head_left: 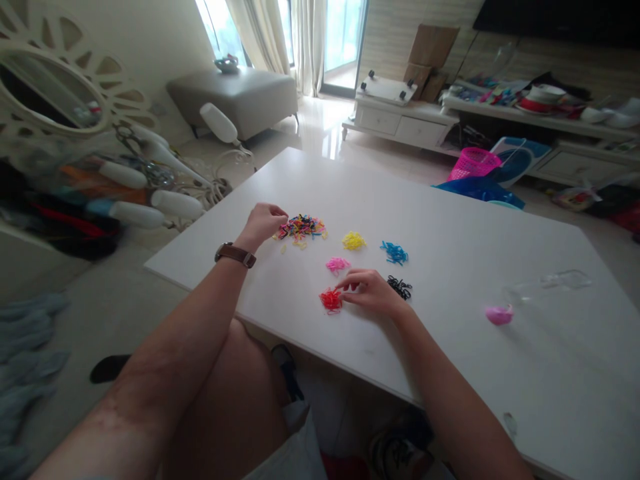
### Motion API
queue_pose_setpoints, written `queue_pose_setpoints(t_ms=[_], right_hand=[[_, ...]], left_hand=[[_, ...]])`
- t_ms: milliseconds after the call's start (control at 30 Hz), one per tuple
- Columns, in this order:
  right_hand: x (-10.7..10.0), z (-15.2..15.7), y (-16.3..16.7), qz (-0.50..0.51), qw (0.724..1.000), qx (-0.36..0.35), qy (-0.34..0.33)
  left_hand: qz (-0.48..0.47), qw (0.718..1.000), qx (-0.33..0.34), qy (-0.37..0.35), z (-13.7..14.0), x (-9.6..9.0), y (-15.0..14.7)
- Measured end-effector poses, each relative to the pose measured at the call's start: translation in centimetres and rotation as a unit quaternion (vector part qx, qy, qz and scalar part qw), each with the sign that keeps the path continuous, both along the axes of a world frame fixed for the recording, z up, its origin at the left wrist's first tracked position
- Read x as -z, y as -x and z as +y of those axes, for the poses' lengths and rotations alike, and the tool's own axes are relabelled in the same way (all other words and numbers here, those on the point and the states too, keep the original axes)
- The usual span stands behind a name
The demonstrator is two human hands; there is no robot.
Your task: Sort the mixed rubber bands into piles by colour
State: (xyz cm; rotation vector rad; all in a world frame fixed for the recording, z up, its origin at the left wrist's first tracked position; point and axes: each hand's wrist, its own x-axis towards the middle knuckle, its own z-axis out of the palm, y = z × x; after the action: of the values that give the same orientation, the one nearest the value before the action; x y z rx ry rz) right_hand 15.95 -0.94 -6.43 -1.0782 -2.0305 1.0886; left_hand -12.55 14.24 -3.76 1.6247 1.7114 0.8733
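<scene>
On the white table (465, 247) lies a mixed pile of small coloured rubber bands (301, 227). My left hand (263, 223), with a brown-strapped watch at the wrist, is at the pile's left edge. Its fingers are pressed together; whatever they may hold is too small to make out. My right hand (373, 292) hovers at the pile of red rubber bands (330, 301), thumb and fingers apart at its right edge. Nearby are single-colour piles: pink bands (337, 265), yellow bands (354, 241), blue bands (395, 253) and black bands (400, 287), the last partly behind my right hand.
A clear plastic container (547, 283) and a pink object (499, 315) lie on the table's right side. A lamp with white shades (219, 123) stands beyond the left edge. A pink basket (474, 163) and a low cabinet (405, 127) are behind the table.
</scene>
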Motion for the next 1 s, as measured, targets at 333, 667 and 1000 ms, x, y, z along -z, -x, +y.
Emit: queue_pose_setpoints(t_ms=[333, 667, 1000], right_hand=[[-0.6, 0.0, -0.2, 0.001, 0.999, 0.031, -0.013], [-0.6, 0.0, -0.1, 0.007, 0.999, 0.034, -0.014], [-0.2, 0.2, -0.2, 0.010, 0.997, 0.063, -0.039]], left_hand=[[0.124, 0.982, 0.116, 0.083, -0.4, 0.9, -0.8], [0.142, 0.970, 0.145, 0.136, -0.6, 0.6, -1.7], [0.087, 0.963, 0.228, 0.114, -1.2, -0.4, -1.4]])
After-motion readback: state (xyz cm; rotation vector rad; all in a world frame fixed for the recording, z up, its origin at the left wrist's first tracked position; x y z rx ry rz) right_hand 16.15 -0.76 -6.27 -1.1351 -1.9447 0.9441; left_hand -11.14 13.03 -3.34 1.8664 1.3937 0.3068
